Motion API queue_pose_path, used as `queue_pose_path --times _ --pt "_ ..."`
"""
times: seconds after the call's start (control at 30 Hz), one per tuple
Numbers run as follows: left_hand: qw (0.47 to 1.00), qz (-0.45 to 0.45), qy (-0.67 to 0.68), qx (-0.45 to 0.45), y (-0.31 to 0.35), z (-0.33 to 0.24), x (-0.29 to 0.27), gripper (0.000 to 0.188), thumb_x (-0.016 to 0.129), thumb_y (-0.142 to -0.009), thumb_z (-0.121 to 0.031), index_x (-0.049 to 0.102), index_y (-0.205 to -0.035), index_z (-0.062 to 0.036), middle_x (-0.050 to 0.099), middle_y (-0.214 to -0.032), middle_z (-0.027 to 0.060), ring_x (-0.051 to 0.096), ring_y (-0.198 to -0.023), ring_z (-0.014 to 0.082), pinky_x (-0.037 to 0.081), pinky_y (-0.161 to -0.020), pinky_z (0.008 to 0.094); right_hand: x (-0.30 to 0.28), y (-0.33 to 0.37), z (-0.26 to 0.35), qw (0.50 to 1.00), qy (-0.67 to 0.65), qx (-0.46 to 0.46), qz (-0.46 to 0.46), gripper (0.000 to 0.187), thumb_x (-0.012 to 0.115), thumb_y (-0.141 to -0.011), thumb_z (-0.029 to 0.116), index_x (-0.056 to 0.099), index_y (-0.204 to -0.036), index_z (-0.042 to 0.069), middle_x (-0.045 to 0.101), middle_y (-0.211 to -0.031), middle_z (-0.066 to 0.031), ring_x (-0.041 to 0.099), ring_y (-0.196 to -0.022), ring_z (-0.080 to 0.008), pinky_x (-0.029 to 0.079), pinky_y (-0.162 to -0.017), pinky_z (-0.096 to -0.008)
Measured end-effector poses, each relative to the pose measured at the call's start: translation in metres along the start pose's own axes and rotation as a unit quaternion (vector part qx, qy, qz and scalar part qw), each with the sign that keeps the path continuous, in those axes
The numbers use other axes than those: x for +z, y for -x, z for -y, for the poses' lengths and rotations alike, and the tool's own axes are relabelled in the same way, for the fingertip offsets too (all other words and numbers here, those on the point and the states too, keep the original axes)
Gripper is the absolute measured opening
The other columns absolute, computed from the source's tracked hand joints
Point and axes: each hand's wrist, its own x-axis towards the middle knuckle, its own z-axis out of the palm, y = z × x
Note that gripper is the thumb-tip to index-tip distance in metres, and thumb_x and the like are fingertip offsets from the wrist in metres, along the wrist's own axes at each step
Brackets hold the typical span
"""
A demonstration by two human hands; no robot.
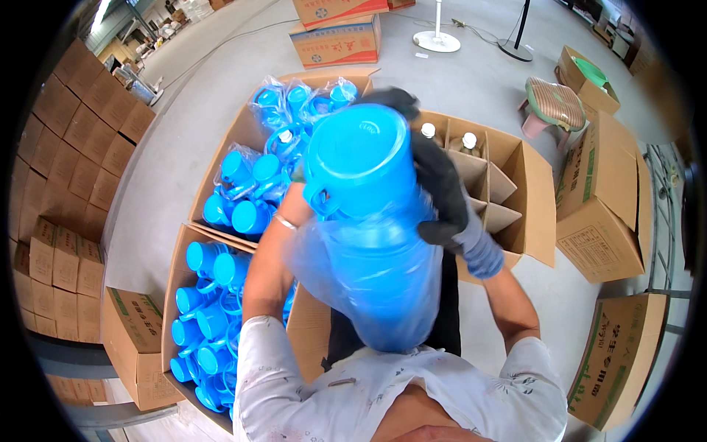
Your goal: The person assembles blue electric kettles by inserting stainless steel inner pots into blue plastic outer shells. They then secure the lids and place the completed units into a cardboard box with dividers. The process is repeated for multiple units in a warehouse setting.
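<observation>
A large blue thermos flask [359, 158] stands in front of my body, its wide blue cap with a small loop handle facing up. A clear plastic bag [368, 258] is loosely bunched around its lower body. My right hand [443, 184], in a dark glove with a grey cuff, curves along the flask's right side. My left forearm passes behind the flask on the left. Dark gloved fingers show past the cap's far rim and appear to be those of my left hand [394, 102]; its palm is hidden.
Left, two open cartons [190, 214] hold several blue handled cups [213, 320], some bagged. A divided carton [541, 199] on the right holds white-capped bottles [469, 144]. Closed cartons [600, 195] stand farther right, near a padded stool [556, 103]. Stacked cartons [74, 140] line the left side.
</observation>
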Motion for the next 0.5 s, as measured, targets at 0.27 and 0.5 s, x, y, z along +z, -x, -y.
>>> queue_pose_path --times 0.27,0.5 --pt "0.983 0.05 0.063 -0.164 0.019 0.154 0.048 0.037 0.06 -0.089 -0.017 0.054 -0.123 -0.0036 0.06 -0.116 0.0092 0.056 -0.104 0.018 0.046 -0.091 0.0303 -0.002 0.009 0.018 0.923 0.374 0.074 -0.05 0.082 0.077 -0.067 0.034 0.039 -0.134 0.007 0.046 -0.125 -0.0164 0.046 -0.114 -0.0343 0.039 -0.094 -0.0455" --pt "0.976 0.142 0.037 -0.163 0.019 0.16 0.032 0.038 0.06 -0.089 -0.02 0.053 -0.123 -0.0033 0.06 -0.115 0.0091 0.057 -0.103 0.0182 0.047 -0.091 0.0305 -0.063 0.001 -0.064 0.96 0.081 0.181 -0.197 0.046 0.072 -0.078 0.023 0.046 -0.115 0.011 0.05 -0.102 -0.0072 0.05 -0.097 -0.0172 0.047 -0.076 -0.0307"
